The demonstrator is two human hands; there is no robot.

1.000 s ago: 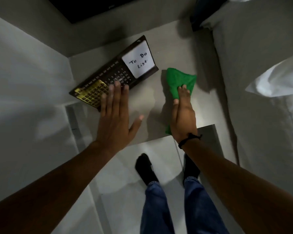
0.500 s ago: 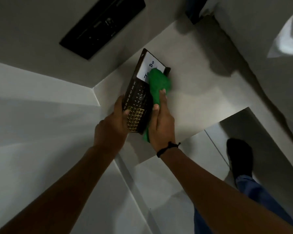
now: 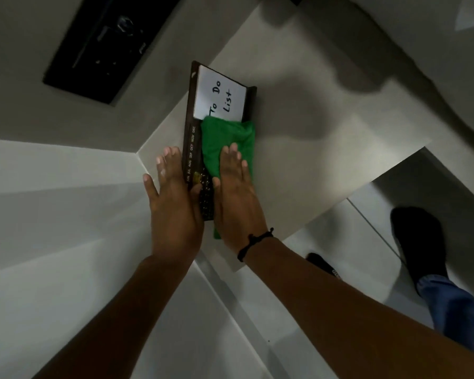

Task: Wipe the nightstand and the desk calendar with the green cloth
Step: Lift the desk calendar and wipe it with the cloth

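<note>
The dark desk calendar point(image 3: 192, 127) lies flat on the pale nightstand point(image 3: 326, 149), with a white "To Do List" note at its far end. A green cloth point(image 3: 225, 138) covers the calendar's middle and right side. My right hand point(image 3: 237, 198) lies flat on the cloth and presses it onto the calendar. My left hand point(image 3: 173, 198) rests against the calendar's left edge with fingers spread, steadying it. The near end of the calendar is hidden under both hands.
A black panel point(image 3: 104, 47) is set in the wall behind the nightstand, at upper left. Grey wall surfaces lie to the left. A bed edge point(image 3: 422, 45) borders the nightstand on the right. My feet in dark socks point(image 3: 416, 242) stand on the pale floor.
My right hand came off the nightstand top with the cloth onto the calendar and has slid it back toward me, uncovering the note. My left hand took the calendar's left edge and now lies flatter.
</note>
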